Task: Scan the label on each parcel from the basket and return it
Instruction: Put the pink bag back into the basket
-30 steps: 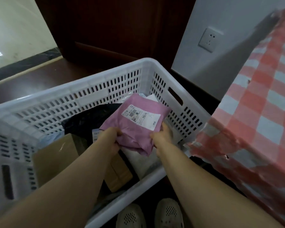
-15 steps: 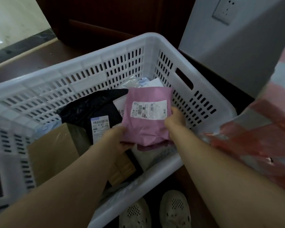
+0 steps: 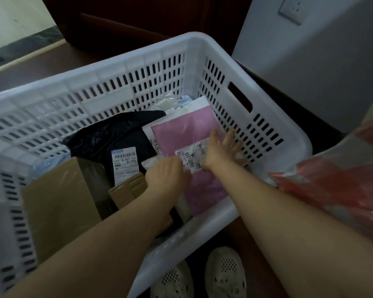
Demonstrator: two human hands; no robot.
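Note:
A white slotted plastic basket [image 3: 125, 59] stands on the floor with several parcels in it. A pink mailer [image 3: 187, 127] lies flat at the basket's right side, its white barcode label [image 3: 191, 157] facing up. My right hand [image 3: 221, 151] lies on the mailer with fingers spread, beside the basket's right wall. Over the mailer's left edge, next to the label, rests my left hand [image 3: 166, 175], its fingers slightly bent. A black bag parcel [image 3: 116, 136] with a white label [image 3: 125, 164] lies just left of the mailer.
A brown cardboard box [image 3: 58, 201] and a smaller brown box [image 3: 127, 190] fill the basket's near left. White and clear bags [image 3: 194, 102] lie at the back right. A red checked cloth [image 3: 332, 186] hangs at right. My shoes [image 3: 224, 274] are below the basket.
The pink mailer, held up in both hands before, has gone down flat into the basket. My right hand has let go and spread its fingers; the view tilted down.

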